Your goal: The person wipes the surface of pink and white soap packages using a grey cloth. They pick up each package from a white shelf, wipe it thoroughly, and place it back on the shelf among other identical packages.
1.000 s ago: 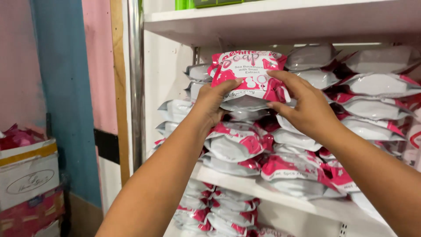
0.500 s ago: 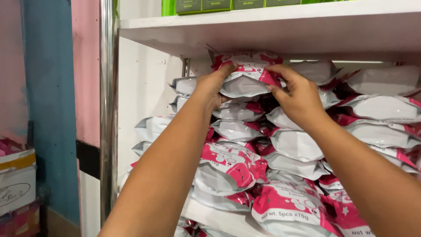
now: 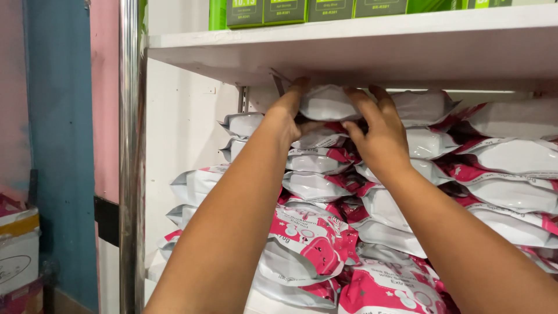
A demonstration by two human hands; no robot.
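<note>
Uppermost: one white-and-pink packet [image 3: 328,104], wedged just under the white shelf [image 3: 349,52], atop the packet stack [image 3: 325,174]. Left hand [image 3: 288,113] and right hand [image 3: 378,131] curled around its ends, steadying it level.

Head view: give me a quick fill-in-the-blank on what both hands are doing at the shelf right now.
1. Both hands press a white packet onto the ____ of the stack.
2. The shelf board directly above that packet is ____ in colour.
3. The left hand and right hand grip the ____ packet.
4. The boxes on the shelf above are ____.

Missing words: top; white; same; green
</note>
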